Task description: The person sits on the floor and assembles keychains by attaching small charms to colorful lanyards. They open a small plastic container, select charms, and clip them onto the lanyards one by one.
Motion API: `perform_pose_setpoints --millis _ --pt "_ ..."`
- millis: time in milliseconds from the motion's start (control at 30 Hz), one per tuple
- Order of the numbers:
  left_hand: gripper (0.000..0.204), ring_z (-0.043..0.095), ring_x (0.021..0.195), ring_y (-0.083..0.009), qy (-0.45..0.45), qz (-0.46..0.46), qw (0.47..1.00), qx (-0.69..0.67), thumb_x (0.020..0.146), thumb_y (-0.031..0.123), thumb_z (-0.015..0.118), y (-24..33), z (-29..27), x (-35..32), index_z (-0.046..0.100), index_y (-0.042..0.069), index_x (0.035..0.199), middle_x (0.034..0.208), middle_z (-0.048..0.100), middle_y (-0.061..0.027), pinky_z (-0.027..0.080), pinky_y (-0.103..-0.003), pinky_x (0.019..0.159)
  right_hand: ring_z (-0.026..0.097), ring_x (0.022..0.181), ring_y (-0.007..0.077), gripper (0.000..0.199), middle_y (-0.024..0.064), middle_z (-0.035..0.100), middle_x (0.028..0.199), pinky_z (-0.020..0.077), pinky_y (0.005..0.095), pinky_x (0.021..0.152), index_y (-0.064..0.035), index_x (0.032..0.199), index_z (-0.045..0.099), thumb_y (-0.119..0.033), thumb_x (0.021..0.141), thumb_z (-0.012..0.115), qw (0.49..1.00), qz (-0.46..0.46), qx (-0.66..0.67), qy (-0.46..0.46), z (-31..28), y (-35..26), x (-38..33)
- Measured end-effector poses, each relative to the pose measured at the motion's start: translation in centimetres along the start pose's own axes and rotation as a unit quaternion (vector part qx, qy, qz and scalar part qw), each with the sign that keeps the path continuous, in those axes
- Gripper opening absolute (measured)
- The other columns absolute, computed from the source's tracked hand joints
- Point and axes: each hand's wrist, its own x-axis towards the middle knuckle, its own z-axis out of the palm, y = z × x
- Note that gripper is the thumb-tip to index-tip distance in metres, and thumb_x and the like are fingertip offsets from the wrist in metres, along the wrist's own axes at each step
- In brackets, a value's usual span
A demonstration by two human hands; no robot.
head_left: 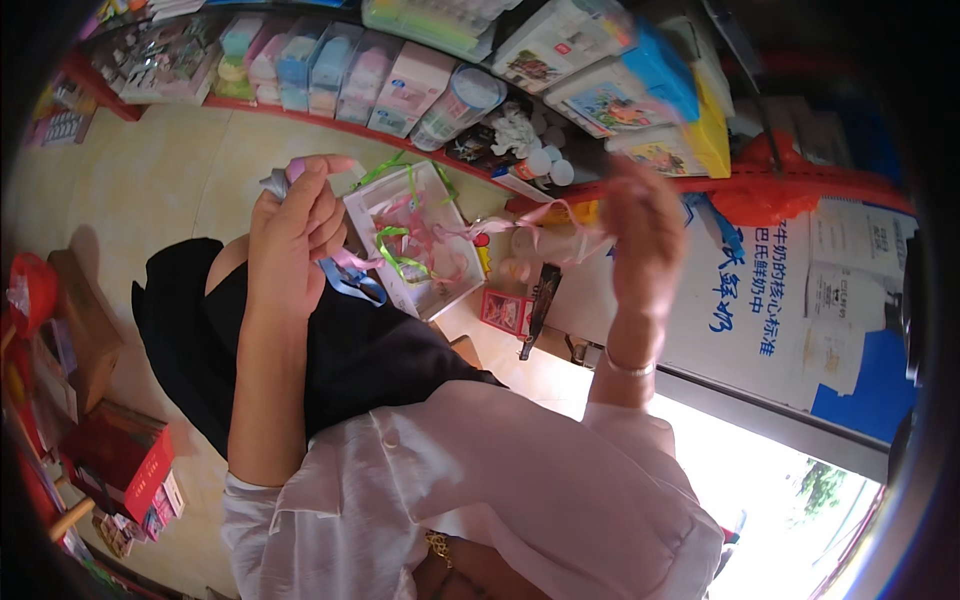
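My left hand (pixel 298 215) is raised over my lap, its fingers closed. Silvery-grey and purple material (pixel 273 183), apparently ribbon, pokes out at its top; the rest is hidden in the fist. Beside it sits an open white box (pixel 455 300) of tangled pink and green ribbons (pixel 410 240). A blue ribbon (pixel 355 285) lies over the box's near left side, by my knee. From the box a pale pink ribbon (pixel 530 218) stretches right toward my right hand (pixel 645 230). Motion smears that hand's fingers, so whether they grip the ribbon is unclear.
Behind the box runs a red-edged shelf (pixel 340 118) of boxed goods and clear tubs. A red plastic bag (pixel 770 185) hangs at the right, above a white panel (pixel 640 300). A small red box (pixel 505 312) stands near the ribbons; a dark red box (pixel 115 460) is at left.
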Motion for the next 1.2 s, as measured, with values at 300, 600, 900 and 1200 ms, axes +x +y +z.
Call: perform_pose_setpoints --millis 300,600,900,1200 --pt "0.028 0.023 0.046 -0.0017 -0.018 -0.04 0.998 -0.034 0.099 0.024 0.048 -0.5 -0.3 -0.1 0.059 -0.002 0.102 0.058 0.03 0.0082 0.018 -0.021 0.042 0.042 0.059 0.0053 0.024 0.0045 0.06 0.081 0.0343 0.0195 0.054 0.0049 0.117 0.056 -0.001 0.096 0.046 0.995 -0.052 0.037 0.076 0.9 -2.8 0.8" --pt "0.029 0.021 0.044 -0.0028 -0.037 -0.095 0.987 -0.121 0.101 0.024 0.045 -0.5 -0.9 0.2 0.057 -0.001 0.104 0.057 0.027 0.0075 0.017 -0.021 0.04 0.043 0.054 0.001 0.025 0.003 0.059 0.086 0.0349 0.0145 0.049 0.0003 0.107 0.063 0.003 0.094 0.042 0.996 0.024 0.057 -0.062 1.7 -4.4 1.6" --pt "0.037 0.02 0.041 -0.0043 -0.208 -0.163 0.916 -0.302 0.104 0.03 0.033 1.5 -2.4 -0.5 0.051 -0.001 0.103 0.053 0.028 0.0041 0.016 -0.021 0.036 0.049 0.06 0.0058 0.025 0.0081 0.059 0.095 0.0402 0.0178 0.055 0.0048 0.114 0.057 0.002 0.096 0.04 0.979 -0.071 0.17 -0.091 4.5 -6.1 3.8" --pt "0.033 0.02 0.041 -0.0052 -0.181 -0.2 0.915 -0.299 0.103 0.03 0.034 1.7 -1.9 -0.7 0.049 0.001 0.1 0.055 0.031 0.0029 0.017 -0.021 0.037 0.06 0.07 0.0207 0.026 0.0103 0.061 0.081 0.0488 0.0335 0.064 -0.0036 0.097 0.067 0.002 0.079 0.049 0.947 -0.15 0.181 -0.219 10.6 -6.2 5.3"
